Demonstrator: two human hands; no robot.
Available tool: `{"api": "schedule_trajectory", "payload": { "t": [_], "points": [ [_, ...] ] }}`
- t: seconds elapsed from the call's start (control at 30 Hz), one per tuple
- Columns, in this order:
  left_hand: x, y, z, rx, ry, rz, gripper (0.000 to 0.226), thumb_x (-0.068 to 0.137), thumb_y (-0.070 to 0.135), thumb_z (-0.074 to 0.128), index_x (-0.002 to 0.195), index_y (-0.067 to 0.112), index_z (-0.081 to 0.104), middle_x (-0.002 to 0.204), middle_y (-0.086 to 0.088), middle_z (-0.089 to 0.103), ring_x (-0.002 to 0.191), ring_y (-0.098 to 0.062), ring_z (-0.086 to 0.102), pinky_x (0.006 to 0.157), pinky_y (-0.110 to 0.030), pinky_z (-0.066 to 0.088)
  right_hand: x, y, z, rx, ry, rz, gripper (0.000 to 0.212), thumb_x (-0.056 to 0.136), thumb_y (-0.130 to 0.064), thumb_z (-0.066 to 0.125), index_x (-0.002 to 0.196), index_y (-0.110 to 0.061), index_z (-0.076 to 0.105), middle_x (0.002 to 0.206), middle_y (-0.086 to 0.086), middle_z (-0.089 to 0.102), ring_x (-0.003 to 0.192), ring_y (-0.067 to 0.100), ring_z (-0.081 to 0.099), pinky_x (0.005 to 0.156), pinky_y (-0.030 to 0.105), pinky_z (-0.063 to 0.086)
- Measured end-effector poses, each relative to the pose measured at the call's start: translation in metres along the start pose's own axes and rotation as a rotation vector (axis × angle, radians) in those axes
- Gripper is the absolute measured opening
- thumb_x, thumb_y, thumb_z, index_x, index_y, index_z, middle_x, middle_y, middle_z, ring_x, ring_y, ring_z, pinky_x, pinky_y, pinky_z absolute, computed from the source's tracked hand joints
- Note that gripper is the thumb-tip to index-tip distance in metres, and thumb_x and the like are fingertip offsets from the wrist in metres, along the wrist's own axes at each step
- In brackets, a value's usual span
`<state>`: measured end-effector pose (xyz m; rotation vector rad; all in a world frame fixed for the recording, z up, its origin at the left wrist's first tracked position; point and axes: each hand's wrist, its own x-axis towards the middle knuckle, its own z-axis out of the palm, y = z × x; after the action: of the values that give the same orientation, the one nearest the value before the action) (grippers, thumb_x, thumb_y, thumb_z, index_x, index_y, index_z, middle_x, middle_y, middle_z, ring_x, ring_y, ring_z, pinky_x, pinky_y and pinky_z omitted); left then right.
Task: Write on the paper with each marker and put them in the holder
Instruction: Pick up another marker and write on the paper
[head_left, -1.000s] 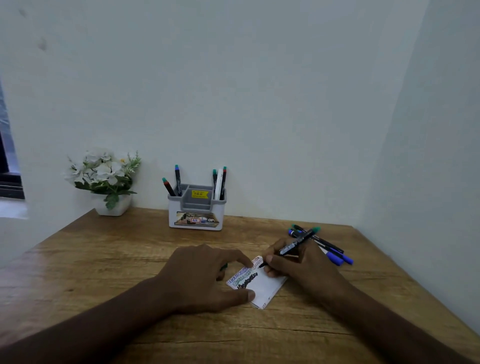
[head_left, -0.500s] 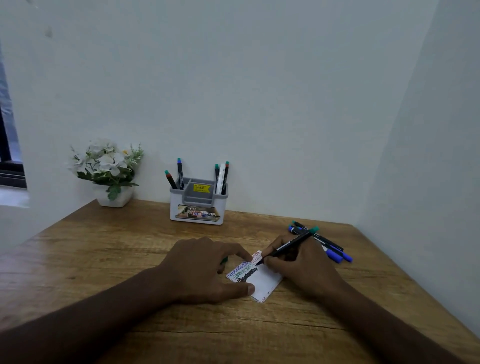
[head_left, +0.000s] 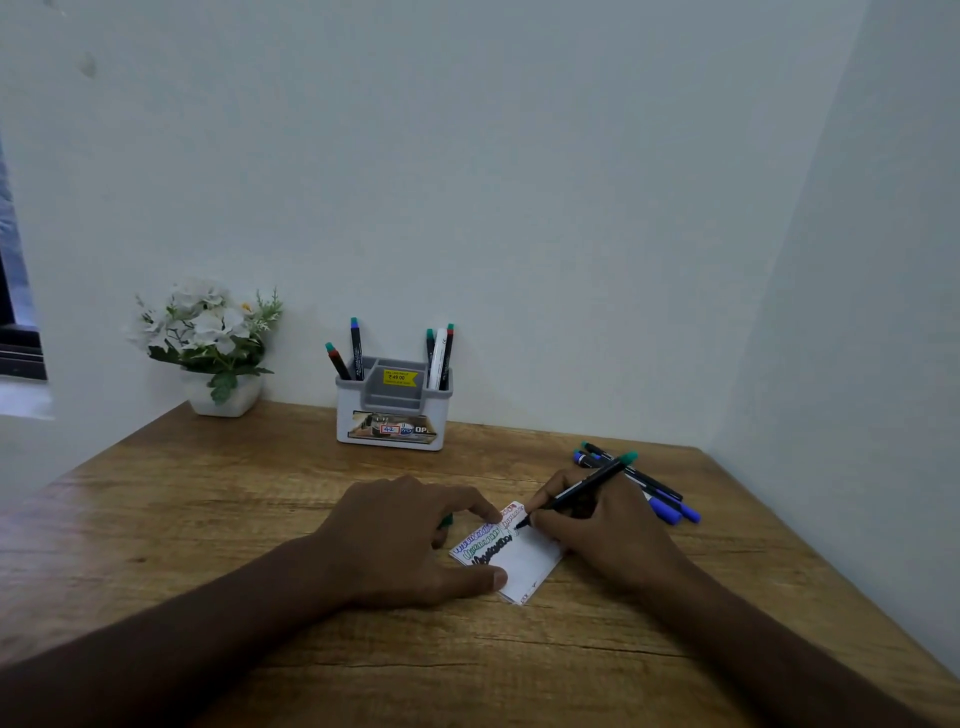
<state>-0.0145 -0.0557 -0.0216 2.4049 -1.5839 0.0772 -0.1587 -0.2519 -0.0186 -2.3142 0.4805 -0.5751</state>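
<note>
Marker (head_left: 582, 488) in R hand (head_left: 608, 530) grip, tip on paper (head_left: 524, 564); L hand (head_left: 410, 540) pins paper.
</note>
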Motion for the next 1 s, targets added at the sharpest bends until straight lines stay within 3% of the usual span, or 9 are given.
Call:
{"api": "schedule_trajectory", "payload": {
  "t": [0.1,0.2,0.43,0.9,1.0],
  "points": [
    [0.0003,-0.0009,0.0007,0.001,-0.010,-0.001,0.073,0.075,0.098,0.042,0.140,0.064,0.041,0.083,0.026,0.059,0.078,0.000,0.053,0.066,-0.025,0.040,0.0002,0.0001,0.0006,0.006,0.003,0.022,0.004,0.088,-0.025,0.076,0.088,-0.022,0.079,0.091,-0.005,0.080,0.092,0.012,0.073,0.085,0.043,0.064],
    [0.0002,-0.0007,0.0000,-0.001,-0.011,-0.005,0.071,0.076,0.097,0.044,0.139,0.064,0.042,0.080,0.024,0.058,0.076,0.000,0.052,0.064,-0.026,0.037,0.0007,0.0023,0.0006,0.010,0.010,0.025,0.002,0.088,-0.025,0.078,0.087,-0.024,0.079,0.089,-0.012,0.080,0.090,0.004,0.073,0.086,0.037,0.064],
    [-0.0015,0.0015,-0.0018,0.004,-0.004,-0.001,0.069,0.078,0.094,0.046,0.139,0.061,0.045,0.073,0.022,0.053,0.070,0.000,0.050,0.061,-0.025,0.032,0.0016,0.0038,0.0010,0.019,0.013,0.032,0.001,0.086,-0.025,0.078,0.086,-0.025,0.078,0.090,-0.016,0.080,0.089,0.001,0.072,0.086,0.037,0.064],
    [-0.0021,0.0008,-0.0007,0.000,0.005,0.000,0.067,0.078,0.093,0.047,0.137,0.062,0.046,0.070,0.021,0.053,0.068,-0.002,0.050,0.060,-0.025,0.032,0.0046,0.0087,0.0027,0.009,0.057,0.046,0.001,0.084,-0.029,0.078,0.085,-0.028,0.079,0.088,-0.008,0.080,0.088,0.011,0.075,0.082,0.047,0.065],
    [-0.0023,0.0008,-0.0010,-0.004,0.001,0.002,0.067,0.078,0.093,0.047,0.138,0.062,0.046,0.071,0.020,0.054,0.069,-0.002,0.050,0.060,-0.025,0.031,0.0050,0.0094,0.0022,-0.005,0.063,0.048,0.002,0.085,-0.029,0.079,0.085,-0.031,0.079,0.088,-0.011,0.080,0.089,0.007,0.074,0.084,0.044,0.065]
  ]
}}
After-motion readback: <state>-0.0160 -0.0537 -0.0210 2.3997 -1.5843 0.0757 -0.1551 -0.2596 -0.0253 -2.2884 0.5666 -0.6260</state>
